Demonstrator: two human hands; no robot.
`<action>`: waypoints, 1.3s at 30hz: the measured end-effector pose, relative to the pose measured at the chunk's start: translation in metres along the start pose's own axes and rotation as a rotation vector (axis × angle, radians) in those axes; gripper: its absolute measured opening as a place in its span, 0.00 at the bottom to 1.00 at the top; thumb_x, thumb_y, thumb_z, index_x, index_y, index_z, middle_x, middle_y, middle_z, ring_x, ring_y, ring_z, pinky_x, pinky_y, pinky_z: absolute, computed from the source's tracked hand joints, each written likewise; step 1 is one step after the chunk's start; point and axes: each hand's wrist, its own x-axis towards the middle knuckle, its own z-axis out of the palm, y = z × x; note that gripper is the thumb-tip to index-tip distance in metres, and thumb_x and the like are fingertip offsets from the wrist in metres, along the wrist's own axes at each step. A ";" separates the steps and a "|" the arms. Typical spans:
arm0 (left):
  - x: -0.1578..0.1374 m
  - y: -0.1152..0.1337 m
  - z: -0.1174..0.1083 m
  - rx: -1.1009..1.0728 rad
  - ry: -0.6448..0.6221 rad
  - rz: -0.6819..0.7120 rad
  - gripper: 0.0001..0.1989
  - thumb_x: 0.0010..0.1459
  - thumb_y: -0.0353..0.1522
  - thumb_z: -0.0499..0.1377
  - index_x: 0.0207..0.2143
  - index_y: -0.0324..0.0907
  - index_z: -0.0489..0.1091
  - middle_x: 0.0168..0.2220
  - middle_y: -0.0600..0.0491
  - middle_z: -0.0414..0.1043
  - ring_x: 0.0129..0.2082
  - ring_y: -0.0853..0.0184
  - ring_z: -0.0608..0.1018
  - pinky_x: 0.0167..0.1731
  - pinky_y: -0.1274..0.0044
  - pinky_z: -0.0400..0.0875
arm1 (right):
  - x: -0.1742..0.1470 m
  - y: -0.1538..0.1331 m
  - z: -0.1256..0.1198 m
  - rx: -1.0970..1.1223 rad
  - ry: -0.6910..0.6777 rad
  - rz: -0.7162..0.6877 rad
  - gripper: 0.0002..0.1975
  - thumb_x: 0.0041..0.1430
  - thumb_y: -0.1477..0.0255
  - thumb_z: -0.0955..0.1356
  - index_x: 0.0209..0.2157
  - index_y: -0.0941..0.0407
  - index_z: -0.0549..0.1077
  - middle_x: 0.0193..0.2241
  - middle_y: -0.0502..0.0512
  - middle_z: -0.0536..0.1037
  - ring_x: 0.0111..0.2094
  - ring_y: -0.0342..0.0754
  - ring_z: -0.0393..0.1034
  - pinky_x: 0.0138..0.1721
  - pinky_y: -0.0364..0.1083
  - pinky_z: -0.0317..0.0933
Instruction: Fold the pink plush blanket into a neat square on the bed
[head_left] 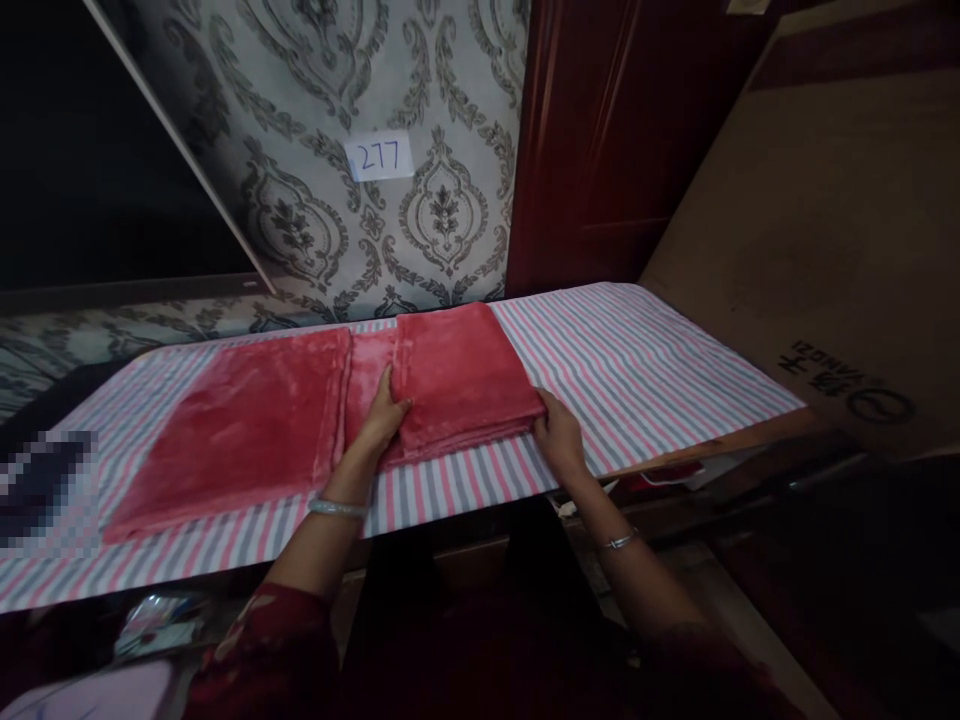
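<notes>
A red plush blanket (251,410) lies across a striped cloth, folded into a wide left panel and a thicker layered right panel (469,370), with a lower strip showing between them. At the left edge of the right panel is my left hand (384,415), its thumb on top and its fingers along the edge, gripping it. My right hand (559,435) is closed around that panel's front right corner; some of its fingertips are hidden by the fabric.
The pink, grey and white striped cloth (615,370) covers the table. A large cardboard box (832,230) stands at the right, and a dark screen (97,160) at the left. Behind are a patterned wall and a dark red door (592,130). A blurred-out patch covers something at far left.
</notes>
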 end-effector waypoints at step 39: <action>0.110 0.063 0.029 0.744 0.196 0.140 0.36 0.58 0.28 0.61 0.68 0.35 0.57 0.72 0.34 0.50 0.70 0.47 0.58 0.67 0.60 0.55 | 0.103 -0.054 0.005 -0.289 -0.184 -0.560 0.23 0.71 0.69 0.58 0.61 0.56 0.73 0.59 0.63 0.75 0.62 0.57 0.67 0.63 0.60 0.60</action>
